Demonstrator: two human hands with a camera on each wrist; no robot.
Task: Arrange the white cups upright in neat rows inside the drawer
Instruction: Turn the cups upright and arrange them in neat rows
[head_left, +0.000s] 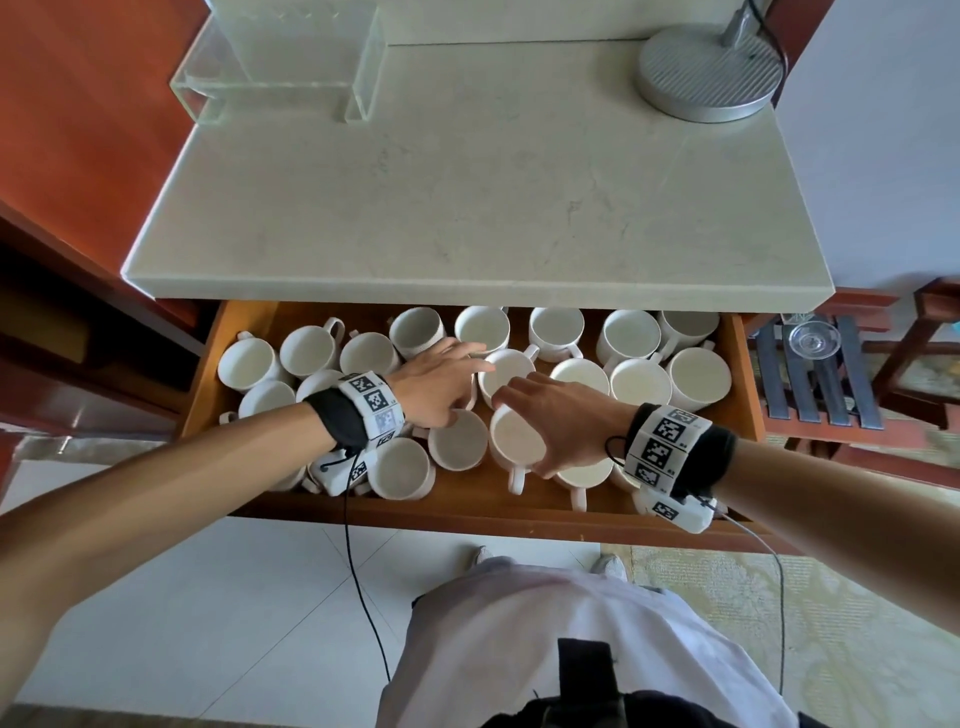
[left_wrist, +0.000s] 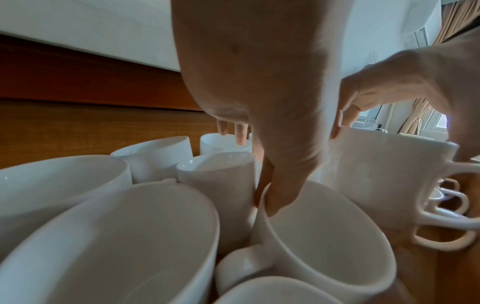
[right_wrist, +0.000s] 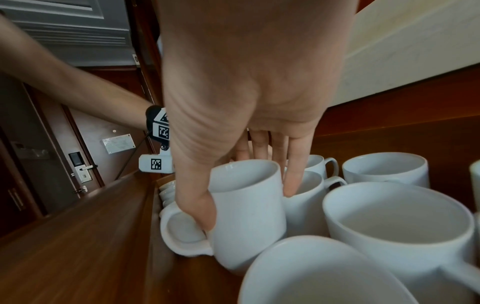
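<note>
The right hand (head_left: 563, 415) held a front-row cup (right_wrist: 246, 211), thumb by the handle, fingers over the far rim. The left hand (head_left: 441, 384), fingers loosely spread, touched the rim of a neighbouring cup (left_wrist: 324, 236) — no firm hold seen. The white cups (head_left: 639, 382) crowded the drawer (head_left: 748, 374) unevenly. Advised: lift clear, turn handles alike, set down gently — rims stood close.

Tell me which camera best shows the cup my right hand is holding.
The right wrist view: the held cup shows whole, thumb beside its handle. The head view hides most of it under the right hand; the left wrist view shows its side.
</note>
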